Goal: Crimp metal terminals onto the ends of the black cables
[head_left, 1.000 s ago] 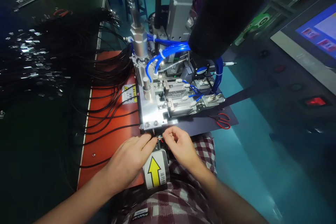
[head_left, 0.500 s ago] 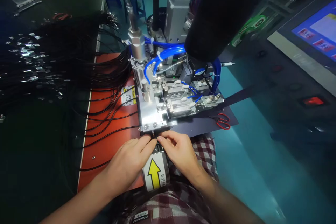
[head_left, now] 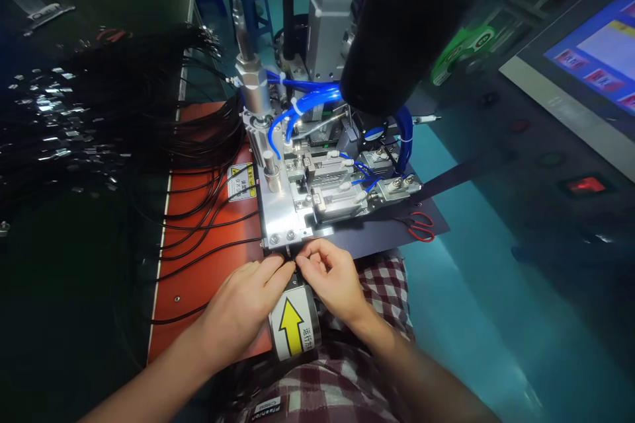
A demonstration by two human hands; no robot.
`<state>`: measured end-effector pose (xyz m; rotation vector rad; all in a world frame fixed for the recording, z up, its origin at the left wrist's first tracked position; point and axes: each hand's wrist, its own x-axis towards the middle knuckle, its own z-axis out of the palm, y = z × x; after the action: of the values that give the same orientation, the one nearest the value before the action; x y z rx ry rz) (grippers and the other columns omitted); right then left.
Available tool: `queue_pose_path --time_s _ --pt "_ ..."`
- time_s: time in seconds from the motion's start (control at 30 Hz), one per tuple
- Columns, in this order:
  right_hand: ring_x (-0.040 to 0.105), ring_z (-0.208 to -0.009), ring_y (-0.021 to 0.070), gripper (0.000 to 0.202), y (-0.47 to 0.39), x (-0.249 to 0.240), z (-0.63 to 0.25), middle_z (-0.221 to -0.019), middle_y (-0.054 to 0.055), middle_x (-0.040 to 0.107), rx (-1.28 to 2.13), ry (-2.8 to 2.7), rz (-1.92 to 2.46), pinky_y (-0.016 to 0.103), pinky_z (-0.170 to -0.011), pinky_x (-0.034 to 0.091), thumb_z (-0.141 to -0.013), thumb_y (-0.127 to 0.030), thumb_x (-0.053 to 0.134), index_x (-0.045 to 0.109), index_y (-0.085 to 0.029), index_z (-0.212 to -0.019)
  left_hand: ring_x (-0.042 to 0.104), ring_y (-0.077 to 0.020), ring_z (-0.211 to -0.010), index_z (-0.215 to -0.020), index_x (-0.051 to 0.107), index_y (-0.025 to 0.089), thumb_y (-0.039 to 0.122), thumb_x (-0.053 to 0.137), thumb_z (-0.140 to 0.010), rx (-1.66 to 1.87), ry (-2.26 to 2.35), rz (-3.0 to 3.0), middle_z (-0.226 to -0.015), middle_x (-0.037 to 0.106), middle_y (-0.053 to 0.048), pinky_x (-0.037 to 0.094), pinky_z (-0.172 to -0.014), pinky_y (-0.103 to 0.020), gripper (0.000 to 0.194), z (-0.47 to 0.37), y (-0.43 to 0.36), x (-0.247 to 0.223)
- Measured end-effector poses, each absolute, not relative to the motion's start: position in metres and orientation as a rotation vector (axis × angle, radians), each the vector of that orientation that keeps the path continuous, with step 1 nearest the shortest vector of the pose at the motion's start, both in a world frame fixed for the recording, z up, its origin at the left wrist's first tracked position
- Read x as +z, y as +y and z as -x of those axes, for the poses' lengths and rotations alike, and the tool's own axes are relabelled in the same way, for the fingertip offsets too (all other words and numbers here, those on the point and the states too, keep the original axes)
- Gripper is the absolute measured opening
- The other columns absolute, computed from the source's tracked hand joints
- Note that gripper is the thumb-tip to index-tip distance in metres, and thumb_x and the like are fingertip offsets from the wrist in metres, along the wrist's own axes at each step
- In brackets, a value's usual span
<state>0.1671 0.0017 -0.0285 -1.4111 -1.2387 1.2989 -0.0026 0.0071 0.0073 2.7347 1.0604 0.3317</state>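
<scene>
Both hands meet at the front edge of a metal machine (head_left: 282,211) with blue air tubes (head_left: 317,96). My left hand (head_left: 245,294) is closed, its thumb and forefinger pinched together at the narrow slot below the metal plate. Opposite it, my right hand (head_left: 335,281) is also pinched, fingertips almost touching the left ones. Whatever lies between the fingertips is too small and hidden to name. Just below the hands is a rounded part with a yellow arrow label (head_left: 292,327). Black cables (head_left: 208,248) run from the machine's left side over an orange mat (head_left: 198,291).
A large bundle of black cables with shiny metal ends (head_left: 64,119) lies on the left. Red-handled scissors (head_left: 421,228) rest on the dark base plate at the right. A screen (head_left: 595,59) stands at the upper right. A black cylinder (head_left: 391,33) hangs over the machine.
The view has shifted slightly. My right hand's fingers have moved a little up and left, still pinched; my left hand has hardly moved.
</scene>
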Motion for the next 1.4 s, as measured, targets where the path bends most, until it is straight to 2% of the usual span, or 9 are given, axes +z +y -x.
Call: queue_pose_path --time_s 0.23,0.4,0.57,0.73,0.87,1.1,1.23,1.4 --pt "0.042 -0.054 0.0120 0.020 0.0014 -0.0282 -0.1744 -0.062 -0.002 0.050 1.417 -1.167 1.464 0.023 -0.050 0.035 -0.085 -0.032 0.051 0.061 -0.016 -0.078 0.062 -0.0224 -0.080 -0.110 0.055 0.008 0.003 0.037 -0.083 0.372 1.037 -2.763 -0.092 0.063 -0.013 0.055 -0.067 -0.035 0.033 0.0018 0.0078 0.0083" --pt "0.043 -0.054 0.0123 0.022 0.0038 -0.0252 -0.1755 -0.061 -0.002 0.051 1.441 -1.186 1.457 0.023 -0.050 0.035 -0.085 -0.033 0.051 0.062 -0.016 -0.075 0.061 -0.0209 -0.081 -0.110 0.055 0.010 0.002 0.036 -0.080 0.339 1.072 -2.719 -0.093 0.062 -0.012 0.055 -0.069 -0.033 0.036 0.0033 0.0057 0.0091" --pt "0.042 -0.053 0.0122 0.024 0.0067 -0.0256 -0.1769 -0.058 -0.003 0.047 1.454 -1.188 1.464 0.023 -0.049 0.033 -0.085 -0.033 0.050 0.060 -0.016 -0.070 0.059 -0.0201 -0.086 -0.118 0.048 0.015 0.000 0.037 -0.078 0.224 1.145 -2.567 -0.102 0.058 -0.010 0.053 -0.074 -0.032 0.044 0.0050 0.0031 0.0079" --pt "0.041 -0.053 0.0120 0.023 0.0060 -0.0271 -0.1765 -0.059 -0.003 0.047 1.433 -1.174 1.460 0.023 -0.049 0.032 -0.085 -0.032 0.050 0.061 -0.016 -0.073 0.058 -0.0207 -0.087 -0.114 0.051 0.016 0.000 0.036 -0.080 0.309 1.125 -2.540 -0.101 0.059 -0.009 0.051 -0.075 -0.033 0.040 0.0048 0.0042 0.0064" --pt "0.041 -0.054 0.0118 0.022 0.0056 -0.0258 -0.1740 -0.060 -0.002 0.049 1.483 -1.076 1.415 0.023 -0.049 0.032 -0.082 -0.034 0.053 0.059 -0.015 -0.072 0.057 -0.0214 -0.086 -0.111 0.053 0.015 0.001 0.037 -0.081 0.363 1.115 -2.552 -0.098 0.060 -0.010 0.051 -0.072 -0.034 0.036 0.0036 0.0062 0.0073" --pt "0.034 -0.047 0.0088 0.023 0.0094 -0.0234 -0.1704 -0.051 -0.008 0.041 1.713 -0.828 1.360 0.023 -0.047 0.027 -0.065 -0.034 0.070 0.058 -0.015 -0.072 0.058 -0.0206 -0.084 -0.102 0.057 0.013 0.003 0.036 -0.083 0.404 1.111 -2.534 -0.093 0.062 -0.010 0.051 -0.072 -0.032 0.030 0.0020 0.0067 0.0087" --pt "0.038 -0.049 0.0089 0.022 0.0095 -0.0233 -0.1697 -0.053 -0.006 0.046 1.738 -0.777 1.302 0.023 -0.049 0.030 -0.066 -0.032 0.070 0.059 -0.014 -0.071 0.058 -0.0206 -0.080 -0.100 0.058 0.012 0.003 0.036 -0.084 0.433 1.100 -2.516 -0.090 0.062 -0.010 0.052 -0.069 -0.033 0.029 0.0005 0.0083 0.0097" --pt "0.033 -0.048 0.0081 0.021 0.0060 -0.0246 -0.1716 -0.052 -0.007 0.040 1.685 -0.845 1.283 0.022 -0.047 0.026 -0.068 -0.032 0.070 0.059 -0.014 -0.073 0.059 -0.0208 -0.080 -0.102 0.058 0.012 0.004 0.036 -0.084 0.444 1.100 -2.506 -0.091 0.062 -0.010 0.053 -0.069 -0.033 0.029 0.0002 0.0080 0.0101"
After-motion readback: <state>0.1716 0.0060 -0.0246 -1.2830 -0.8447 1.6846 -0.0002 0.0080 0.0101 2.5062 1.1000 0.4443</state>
